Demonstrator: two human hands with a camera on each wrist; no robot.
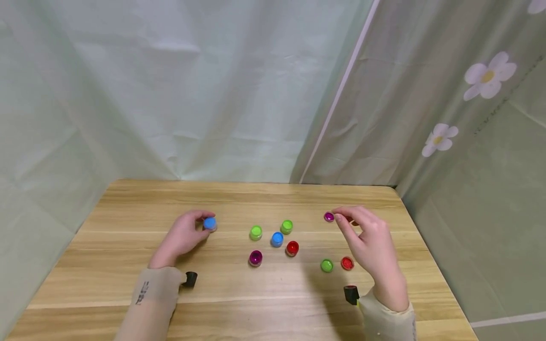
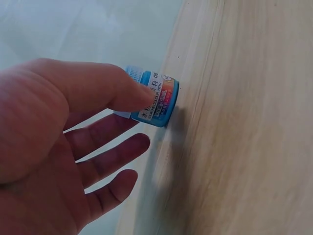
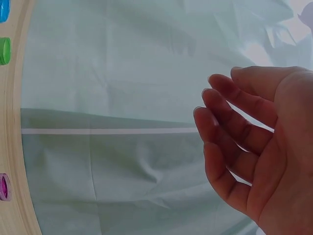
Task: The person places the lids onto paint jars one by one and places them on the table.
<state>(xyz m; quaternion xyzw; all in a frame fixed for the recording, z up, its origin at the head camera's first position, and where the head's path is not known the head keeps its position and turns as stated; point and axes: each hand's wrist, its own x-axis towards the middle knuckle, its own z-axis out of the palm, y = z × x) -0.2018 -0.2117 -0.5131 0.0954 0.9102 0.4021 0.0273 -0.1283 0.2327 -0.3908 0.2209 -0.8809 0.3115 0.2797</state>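
My left hand pinches a small blue paint jar standing on the wooden table, left of centre. In the left wrist view my thumb presses on the labelled blue jar, while the lower fingers stay spread and free. My right hand hovers at the right with its fingers loosely curved. Its index tip is right beside a purple jar; I cannot tell whether they touch. The right wrist view shows the right hand holding nothing.
Several small jars stand mid-table: two green, a blue, a red, a purple. A green jar and a red jar sit by my right palm. Pale curtains hang behind the table.
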